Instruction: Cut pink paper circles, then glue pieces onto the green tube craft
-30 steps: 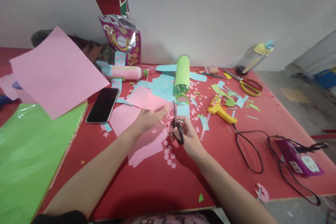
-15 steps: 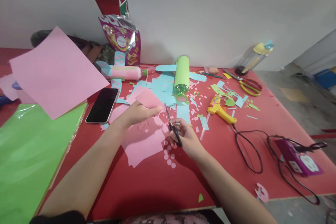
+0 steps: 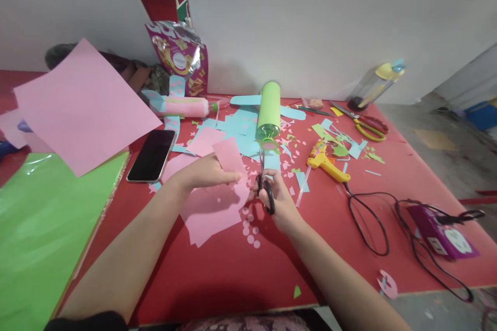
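Observation:
Between the thumb and fingers of my left hand (image 3: 212, 171) is a small piece of pink paper (image 3: 230, 154), held upright above larger pink sheets (image 3: 212, 220). My right hand (image 3: 281, 199) grips black-handled scissors (image 3: 265, 186), their blades pointing away from me and apart from the paper. Several small pink paper circles (image 3: 250, 217) lie on the red table below the scissors. Beyond my hands is a green-wrapped bottle (image 3: 269, 108) with light-blue paper wings. A pink-wrapped bottle (image 3: 186, 107) with blue fins lies to its left.
A phone (image 3: 152, 156) lies left of my hands, near a green sheet (image 3: 46, 227) and a big pink sheet (image 3: 85, 108). At right are a yellow glue gun (image 3: 328, 163) with its cord, yellow-and-red-handled scissors (image 3: 368, 129) and a purple box (image 3: 442, 232). Paper scraps surround the green bottle.
My left hand has turned the small pink paper to a steeper angle. The scissors have moved slightly right, away from the paper, and their blades now point more straight ahead.

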Motion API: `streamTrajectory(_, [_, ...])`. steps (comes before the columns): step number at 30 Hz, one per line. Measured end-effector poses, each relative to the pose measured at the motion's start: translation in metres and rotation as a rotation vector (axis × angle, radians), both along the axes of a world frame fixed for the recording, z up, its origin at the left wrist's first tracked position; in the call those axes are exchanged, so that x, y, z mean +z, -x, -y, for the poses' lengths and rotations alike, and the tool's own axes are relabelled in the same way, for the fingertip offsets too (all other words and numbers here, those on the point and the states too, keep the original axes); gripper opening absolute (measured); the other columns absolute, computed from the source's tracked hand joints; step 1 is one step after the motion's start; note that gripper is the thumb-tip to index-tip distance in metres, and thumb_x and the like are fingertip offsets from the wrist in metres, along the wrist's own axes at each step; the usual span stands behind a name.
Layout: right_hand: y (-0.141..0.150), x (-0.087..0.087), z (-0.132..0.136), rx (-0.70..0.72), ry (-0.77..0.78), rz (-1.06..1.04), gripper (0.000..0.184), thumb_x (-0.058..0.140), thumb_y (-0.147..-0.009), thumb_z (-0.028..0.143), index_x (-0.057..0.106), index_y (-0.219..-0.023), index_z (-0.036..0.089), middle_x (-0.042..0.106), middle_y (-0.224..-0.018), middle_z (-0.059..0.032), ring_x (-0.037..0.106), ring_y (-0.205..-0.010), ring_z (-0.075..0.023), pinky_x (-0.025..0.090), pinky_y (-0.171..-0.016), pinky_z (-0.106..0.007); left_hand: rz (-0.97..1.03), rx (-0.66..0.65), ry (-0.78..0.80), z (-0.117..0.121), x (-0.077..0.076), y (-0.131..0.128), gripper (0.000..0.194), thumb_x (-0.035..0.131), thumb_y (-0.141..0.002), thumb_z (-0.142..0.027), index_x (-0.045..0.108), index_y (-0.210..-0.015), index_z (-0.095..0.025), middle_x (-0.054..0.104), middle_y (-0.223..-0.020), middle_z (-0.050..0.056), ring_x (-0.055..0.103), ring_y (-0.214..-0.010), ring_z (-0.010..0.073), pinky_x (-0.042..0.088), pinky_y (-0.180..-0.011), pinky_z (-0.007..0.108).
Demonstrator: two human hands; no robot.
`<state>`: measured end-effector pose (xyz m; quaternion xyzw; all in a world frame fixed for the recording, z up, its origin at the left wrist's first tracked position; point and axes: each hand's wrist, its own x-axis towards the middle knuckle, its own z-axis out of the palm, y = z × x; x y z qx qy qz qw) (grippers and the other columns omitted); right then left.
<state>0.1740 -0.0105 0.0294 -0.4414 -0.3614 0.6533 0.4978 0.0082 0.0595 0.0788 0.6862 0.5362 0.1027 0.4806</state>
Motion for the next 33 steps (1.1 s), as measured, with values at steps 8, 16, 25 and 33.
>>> streamTrajectory(8, [0.001,0.003,-0.001,-0.037,0.024,-0.011,0.047,0.071,-0.052,0.008,0.042,-0.084,0.026,0.047,-0.069,0.0091,0.052,-0.061,-0.0065,0.045,-0.056,-0.021,0.171,-0.401,0.125,-0.001,-0.009,-0.007,0.018,0.049,-0.060,-0.015,0.063,-0.071,-0.020,0.064,-0.067,-0.005,0.057,-0.062,0.0121,0.042,-0.057,0.018])
streamTrajectory(16, [0.001,0.001,0.001,0.099,0.002,0.043,0.043,0.069,-0.055,0.009,0.041,-0.084,0.025,0.047,-0.071,0.0087,0.048,-0.053,-0.0040,0.040,-0.047,-0.017,0.168,-0.541,0.186,-0.001,-0.019,-0.008,0.026,0.049,-0.060,-0.015,0.063,-0.080,-0.018,0.064,-0.073,-0.003,0.058,-0.067,0.0146,0.045,-0.061,0.021])
streamTrajectory(25, [0.001,0.001,-0.001,-0.072,0.050,0.057,0.045,0.067,-0.052,0.006,0.041,-0.084,0.025,0.048,-0.065,0.0109,0.045,-0.050,-0.0035,0.037,-0.046,-0.015,0.136,-0.503,0.130,-0.004,-0.021,-0.014,0.017,0.047,-0.067,-0.018,0.058,-0.054,-0.015,0.048,-0.039,-0.004,0.048,-0.042,0.0092,0.036,-0.044,0.018])
streamTrajectory(33, [0.000,-0.009,-0.006,-0.380,0.015,-0.026,0.042,0.067,-0.053,0.011,0.042,-0.084,0.023,0.053,-0.064,0.0104,0.049,-0.054,-0.0054,0.040,-0.050,-0.016,0.166,-0.383,0.057,0.001,-0.029,-0.024,0.023,0.048,-0.075,-0.033,0.051,-0.060,-0.016,0.051,-0.050,-0.004,0.047,-0.045,0.0094,0.031,-0.045,0.020])
